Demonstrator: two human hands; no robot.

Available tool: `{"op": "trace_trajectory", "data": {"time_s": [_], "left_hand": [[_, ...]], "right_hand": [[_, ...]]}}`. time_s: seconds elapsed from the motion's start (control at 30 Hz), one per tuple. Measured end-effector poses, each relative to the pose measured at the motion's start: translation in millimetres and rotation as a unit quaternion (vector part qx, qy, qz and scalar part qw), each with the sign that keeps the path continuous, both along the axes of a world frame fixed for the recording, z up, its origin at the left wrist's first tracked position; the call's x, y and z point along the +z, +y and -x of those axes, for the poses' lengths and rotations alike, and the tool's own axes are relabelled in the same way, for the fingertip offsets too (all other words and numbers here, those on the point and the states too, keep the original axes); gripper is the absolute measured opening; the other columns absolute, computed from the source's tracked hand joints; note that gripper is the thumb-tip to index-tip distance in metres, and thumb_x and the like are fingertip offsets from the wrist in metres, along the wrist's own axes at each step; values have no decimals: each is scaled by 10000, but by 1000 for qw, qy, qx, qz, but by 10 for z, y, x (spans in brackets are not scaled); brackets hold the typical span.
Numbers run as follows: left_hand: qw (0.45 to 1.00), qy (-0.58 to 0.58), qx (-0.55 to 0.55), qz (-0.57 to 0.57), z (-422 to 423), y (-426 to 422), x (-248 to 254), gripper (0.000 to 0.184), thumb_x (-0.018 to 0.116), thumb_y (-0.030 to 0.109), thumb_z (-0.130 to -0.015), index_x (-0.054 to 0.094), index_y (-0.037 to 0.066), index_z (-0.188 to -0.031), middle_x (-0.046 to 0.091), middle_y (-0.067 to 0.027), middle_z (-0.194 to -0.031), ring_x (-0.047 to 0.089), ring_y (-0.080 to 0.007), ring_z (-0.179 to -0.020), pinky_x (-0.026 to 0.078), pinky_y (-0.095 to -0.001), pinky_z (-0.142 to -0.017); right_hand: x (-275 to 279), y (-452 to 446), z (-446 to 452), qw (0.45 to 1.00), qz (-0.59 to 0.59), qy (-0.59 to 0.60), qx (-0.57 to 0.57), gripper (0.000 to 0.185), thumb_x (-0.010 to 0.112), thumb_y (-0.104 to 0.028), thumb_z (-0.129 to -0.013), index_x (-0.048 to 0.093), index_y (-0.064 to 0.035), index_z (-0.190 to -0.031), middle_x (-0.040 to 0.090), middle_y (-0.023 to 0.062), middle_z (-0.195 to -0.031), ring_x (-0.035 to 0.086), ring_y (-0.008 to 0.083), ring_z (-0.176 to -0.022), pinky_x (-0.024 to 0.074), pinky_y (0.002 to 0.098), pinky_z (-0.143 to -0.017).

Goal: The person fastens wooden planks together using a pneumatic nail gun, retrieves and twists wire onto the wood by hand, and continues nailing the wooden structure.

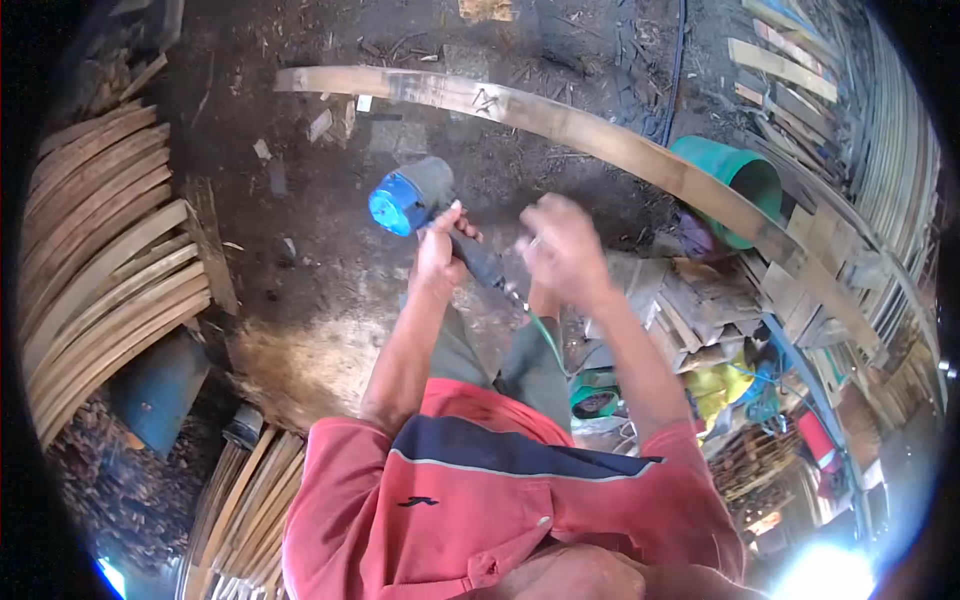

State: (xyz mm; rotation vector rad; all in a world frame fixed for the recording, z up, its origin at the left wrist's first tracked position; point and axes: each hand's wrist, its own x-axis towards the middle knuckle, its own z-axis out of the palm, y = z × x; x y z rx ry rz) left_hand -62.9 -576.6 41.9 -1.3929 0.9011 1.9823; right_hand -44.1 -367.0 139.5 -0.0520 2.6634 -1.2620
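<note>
My left hand (440, 248) is wrapped around a nail gun (425, 185) with a blue round cap, a grey body and a dark handle. From the fitting at the handle's end, a thin green air hose (548, 338) runs down toward my legs. To the right of the handle, my right hand (565, 245) is raised and apart from the tool. Motion smears its fingers, which look bent; whether anything is in them cannot be made out. Beyond both hands, a long curved wooden board (560, 122) stretches across the view.
Stacked curved boards (120, 260) stand at the left, with more slats (250, 510) below. A green bucket (735, 180) lies on its side near the long board. Wood offcuts (690, 300) are piled at the right. Debris and chips litter the dark ground (320, 190).
</note>
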Motion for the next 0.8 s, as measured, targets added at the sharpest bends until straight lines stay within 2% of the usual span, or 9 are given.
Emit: {"op": "trace_trajectory", "data": {"time_s": [0.03,0.07,0.1,0.13,0.2,0.23,0.33,0.43,0.8], "left_hand": [[1000,3,26,-11,-6,-51,-144,183,692,210,-918,572,73,-907,505,-19,-687,537,-182,-621,508,-383,-633],[998,9,54,-21,-3,-106,-303,193,678,242,-931,582,78,-962,503,-11,-694,532,-174,-633,506,-385,-649],[996,20,81,-39,-14,-114,-381,219,664,276,-939,579,91,-1018,492,-4,-696,519,-168,-639,500,-381,-659],[992,34,109,-56,-16,-101,-384,254,650,310,-947,576,104,-1074,481,3,-698,507,-162,-645,494,-378,-670],[985,65,136,-84,121,-20,-455,326,624,371,-958,560,132,-1170,459,16,-702,482,-153,-654,480,-372,-683],[983,77,138,-94,182,36,-467,360,613,397,-961,546,145,-1210,447,21,-703,470,-151,-657,472,-369,-686],[989,40,129,-67,128,118,-734,371,623,405,-953,561,166,-1230,414,28,-682,439,-140,-639,442,-367,-667],[995,66,72,-27,177,227,-891,369,623,386,-954,574,140,-1224,411,20,-675,431,-147,-625,438,-366,-666],[995,97,32,-15,168,562,-1115,474,594,419,-946,521,130,-1313,413,21,-653,439,-142,-607,441,-369,-680]], "right_hand": [[-137,162,236,997,-8,73,-33,252,718,-133,-732,602,-10,-918,560,191,-829,558,406,-818,451,500,-711],[-414,358,334,993,-60,80,-70,250,721,-161,-745,608,-6,-907,573,202,-835,556,409,-807,443,500,-695],[-668,555,452,987,-128,-12,-95,261,728,-191,-758,626,-22,-929,589,202,-861,566,404,-837,452,499,-764],[-1125,768,532,964,-217,96,-123,321,743,-214,-775,645,-42,-1028,621,202,-998,576,394,-960,442,492,-876],[-1707,1107,749,909,-396,47,-124,491,666,-386,-879,601,-46,-1227,565,213,-1283,501,394,-1214,402,460,-1005],[-1987,1262,835,882,-451,84,-111,522,550,-498,-934,648,-52,-1186,625,212,-1202,556,373,-1171,416,457,-1003],[-2232,1244,1078,843,-426,-315,-98,558,464,-555,-958,715,-76,-1097,689,199,-1066,627,348,-1078,453,457,-952],[-2495,1260,953,874,-450,-133,-126,611,412,-596,-961,751,-87,-955,717,170,-934,671,336,-968,488,464,-869],[-2433,1243,1005,871,-463,-119,-113,526,488,-527,-954,710,-73,-809,715,121,-895,672,334,-888,493,475,-781]]}}
